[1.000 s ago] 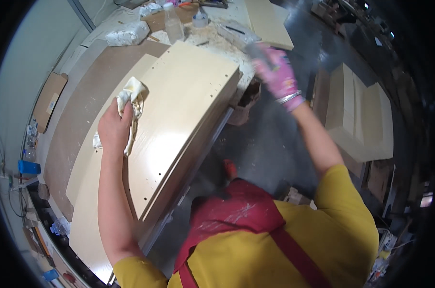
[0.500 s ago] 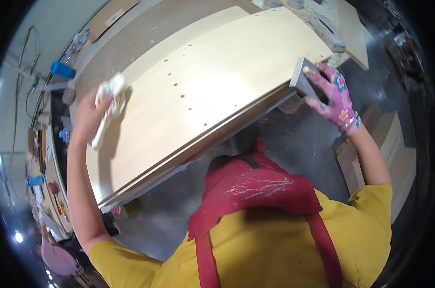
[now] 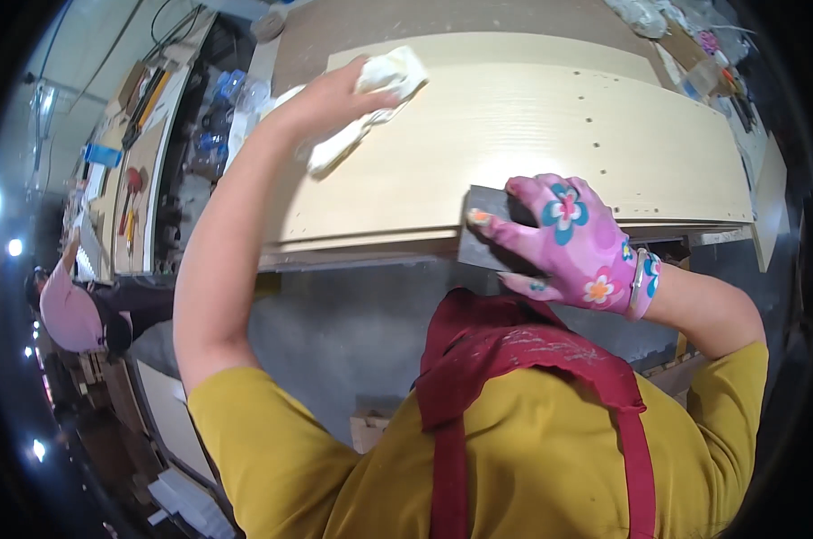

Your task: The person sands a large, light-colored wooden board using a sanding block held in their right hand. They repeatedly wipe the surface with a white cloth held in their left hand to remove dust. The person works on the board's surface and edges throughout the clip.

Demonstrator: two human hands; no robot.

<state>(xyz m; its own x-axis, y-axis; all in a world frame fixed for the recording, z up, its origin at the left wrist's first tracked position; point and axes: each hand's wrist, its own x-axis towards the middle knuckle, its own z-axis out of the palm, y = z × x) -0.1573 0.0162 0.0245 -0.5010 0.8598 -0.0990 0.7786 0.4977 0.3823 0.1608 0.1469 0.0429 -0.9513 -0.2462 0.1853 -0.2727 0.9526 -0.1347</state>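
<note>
A pale wood-grain board [image 3: 514, 135] lies on the bench, with small dark holes dotted across its right part. My bare left hand [image 3: 334, 99] is closed round a crumpled white cloth [image 3: 395, 74] over the board's far left part. Part of the cloth hangs below the fingers, and I cannot tell whether it touches the board. At the board's near edge, my right hand [image 3: 572, 238], in a pink flowered glove, grips a grey rectangular block [image 3: 485, 216]. The fingers and thumb span the block, hiding its right side.
Another pale board [image 3: 604, 58] shows beyond the first. Plastic bags [image 3: 640, 16] and a clear cup [image 3: 701, 79] sit at the far right. Bottles [image 3: 231, 85] crowd the left side, near a side bench with tools [image 3: 130, 211]. A person in pink [image 3: 72, 314] is at far left.
The view has turned, so the board lies more level across it. My right hand has brought the block leftward along the near edge. My left hand, still holding the cloth, is farther from me.
</note>
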